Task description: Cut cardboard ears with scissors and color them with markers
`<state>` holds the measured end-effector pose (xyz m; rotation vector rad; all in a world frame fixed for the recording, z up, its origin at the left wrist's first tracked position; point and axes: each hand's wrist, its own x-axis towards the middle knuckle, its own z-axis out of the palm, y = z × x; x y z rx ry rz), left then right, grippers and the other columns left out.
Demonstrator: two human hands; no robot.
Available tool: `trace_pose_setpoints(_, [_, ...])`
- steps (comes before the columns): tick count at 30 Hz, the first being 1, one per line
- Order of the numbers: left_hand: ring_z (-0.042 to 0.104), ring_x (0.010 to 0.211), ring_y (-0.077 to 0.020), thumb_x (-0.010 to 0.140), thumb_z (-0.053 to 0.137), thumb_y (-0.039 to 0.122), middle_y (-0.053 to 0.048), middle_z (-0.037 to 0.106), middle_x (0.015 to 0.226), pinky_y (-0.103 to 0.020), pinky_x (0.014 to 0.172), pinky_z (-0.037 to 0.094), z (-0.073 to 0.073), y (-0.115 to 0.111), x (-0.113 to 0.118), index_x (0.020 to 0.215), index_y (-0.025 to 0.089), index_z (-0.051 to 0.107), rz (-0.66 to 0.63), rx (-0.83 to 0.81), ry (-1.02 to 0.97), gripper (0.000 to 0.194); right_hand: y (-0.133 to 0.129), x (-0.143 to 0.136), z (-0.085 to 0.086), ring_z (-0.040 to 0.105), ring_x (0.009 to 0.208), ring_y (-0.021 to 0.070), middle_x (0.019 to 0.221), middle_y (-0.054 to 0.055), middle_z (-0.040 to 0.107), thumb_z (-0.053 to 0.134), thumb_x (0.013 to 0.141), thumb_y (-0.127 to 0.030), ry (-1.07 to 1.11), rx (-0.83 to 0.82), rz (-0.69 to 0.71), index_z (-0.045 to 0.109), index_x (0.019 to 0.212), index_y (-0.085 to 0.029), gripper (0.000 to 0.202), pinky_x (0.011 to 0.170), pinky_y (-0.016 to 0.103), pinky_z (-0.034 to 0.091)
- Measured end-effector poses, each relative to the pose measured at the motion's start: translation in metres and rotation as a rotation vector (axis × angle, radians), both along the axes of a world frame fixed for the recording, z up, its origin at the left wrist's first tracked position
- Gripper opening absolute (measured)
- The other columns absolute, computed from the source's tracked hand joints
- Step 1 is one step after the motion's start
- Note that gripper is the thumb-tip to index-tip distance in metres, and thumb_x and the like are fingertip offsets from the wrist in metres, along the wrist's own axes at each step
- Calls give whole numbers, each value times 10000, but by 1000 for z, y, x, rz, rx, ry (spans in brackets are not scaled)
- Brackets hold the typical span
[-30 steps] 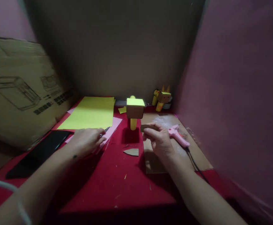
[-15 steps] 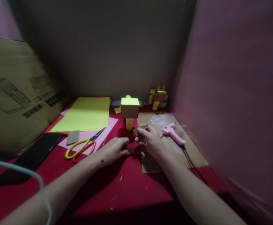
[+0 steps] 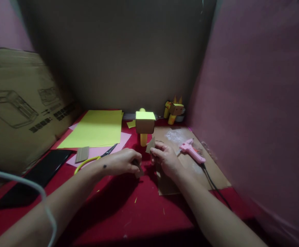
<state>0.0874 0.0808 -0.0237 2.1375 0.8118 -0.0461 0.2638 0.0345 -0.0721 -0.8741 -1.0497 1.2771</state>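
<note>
Between the thumb and fingers of my right hand (image 3: 166,159) is a small pointed cardboard piece (image 3: 151,145), held tilted upright. My left hand (image 3: 127,161) is closed on another small cardboard scrap (image 3: 139,172), mostly hidden by the fingers. Just beyond both hands stands a cardboard figure (image 3: 144,125) with a boxy head, yellow paper on top and a yellow tube below. Scissors (image 3: 87,162) with yellow and red handles lie left of my left hand, the red handle now covered by my forearm. A pink glue gun (image 3: 192,151) rests right of my right hand.
Yellow sheets (image 3: 95,128) and pink paper (image 3: 126,138) lie at the left, with a cardboard square (image 3: 82,154) and a black flat object (image 3: 36,178). A cardboard mat (image 3: 216,176) lies under the glue gun. A finished-looking animal figure (image 3: 176,109) stands behind. A large box (image 3: 13,106) borders the left.
My right hand has turned its cardboard piece more upright. My left hand's scrap has tilted downward, and that forearm has shifted over the scissors. The view has moved slightly.
</note>
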Motion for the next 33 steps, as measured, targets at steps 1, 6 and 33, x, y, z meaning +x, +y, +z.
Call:
trace_pose_setpoints(1, [676, 799, -198, 699, 645, 251, -6, 746, 795, -268, 675, 464, -1, 2, 2, 690, 199, 559, -18, -44, 3, 101, 0, 0, 0, 420, 385, 62, 456, -70, 509, 629, 706, -197, -12, 6, 1, 616, 651, -168, 63, 394, 179, 297])
trace_pose_setpoints(6, [661, 735, -179, 666, 688, 326, -14, 737, 782, -258, 623, 447, -14, 12, 11, 697, 188, 567, 10, -143, -4, 186, 4, 0, -7, 437, 374, 60, 529, -71, 546, 637, 740, -239, 48, 28, -6, 671, 841, -181, 121, 383, 180, 317])
trace_pose_setpoints(33, [434, 414, -63, 748, 589, 425, -11, 633, 629, -208, 407, 327, -44, 8, 7, 746, 134, 601, 323, -311, -340, 291, 5, -18, -14, 438, 313, 65, 395, -77, 519, 612, 602, -276, 44, -203, -41, 532, 694, -174, 159, 328, 159, 313])
